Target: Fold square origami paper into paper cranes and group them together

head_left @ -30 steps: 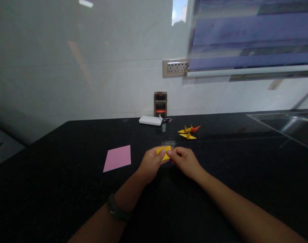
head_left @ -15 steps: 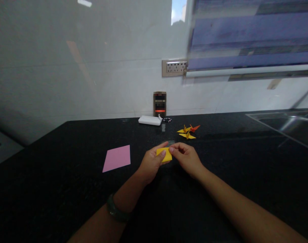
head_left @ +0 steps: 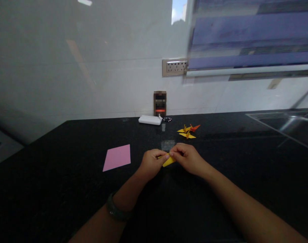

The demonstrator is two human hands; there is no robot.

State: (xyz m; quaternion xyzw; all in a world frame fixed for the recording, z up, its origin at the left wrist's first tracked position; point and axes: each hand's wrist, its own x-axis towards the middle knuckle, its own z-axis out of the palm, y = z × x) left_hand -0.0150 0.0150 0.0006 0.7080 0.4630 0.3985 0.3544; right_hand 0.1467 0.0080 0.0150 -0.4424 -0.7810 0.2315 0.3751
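Pinching folded yellow paper (head_left: pixel 169 161) in left hand (head_left: pixel 151 163) and right hand (head_left: pixel 188 158), close together, over worktop (head_left: pixel 67 192). Gripped from both sides, probably to steady so small a piece. Left of left hand, flat pink sheet (head_left: pixel 117 157); beyond right hand, clustered paper birds (head_left: pixel 187 135), likely set clear of both.

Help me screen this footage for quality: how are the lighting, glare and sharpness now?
Head view: dim, the black countertop fading to near-black at the bottom; head view: the glossy wall shows a bright streak of reflected light at upper left; head view: the purple blind looks smeared, the upright object pixelated, the pink paper fairly crisp-edged, the yellow paper too small for fold detail.
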